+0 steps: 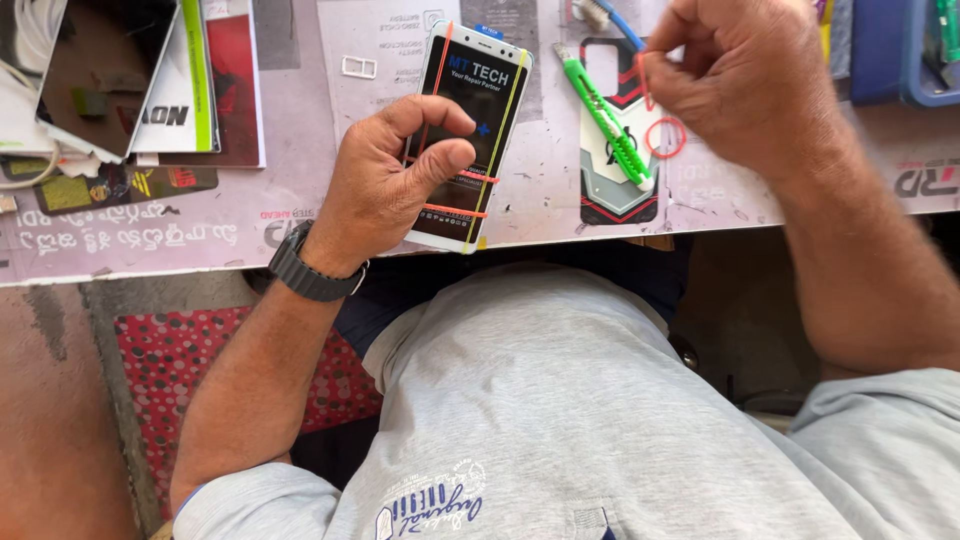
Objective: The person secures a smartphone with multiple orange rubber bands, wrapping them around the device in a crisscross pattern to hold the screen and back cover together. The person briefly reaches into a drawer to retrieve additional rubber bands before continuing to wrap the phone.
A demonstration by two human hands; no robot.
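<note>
Smartphone (478, 135) was gripped by left hand (385, 185) at the near table edge, fingers clamped on it: thumb pressed across the dark screen, the rest wrapped behind. Phone was bound with rubber bands: orange and yellow ones running lengthwise, orange ones crosswise near its lower end. Black wristwatch (305, 272) was worn on that wrist.

Right hand (745, 80) was held up right of the phone, fingers curled together, pinched on a thin red band (643, 80). A loose red rubber band ring (665, 138) was lying just below that hand.

Green utility knife (605, 118) was laid diagonally just right of the phone, on a phone back cover (610, 195) printed in black, white and red. A brush with a blue handle (608, 17) was seen above the knife.

Printed paper sheet (370, 50), whitish with grey text, was lying under and left of the phone. Far left of the phone: a dark glossy panel (100, 70) on stacked flat packages, one white with a green stripe (185, 75), one dark red (235, 85). Table cover (150, 235) was pale mauve with white lettering. Blue tray (900, 50) was at far right of the phone.
</note>
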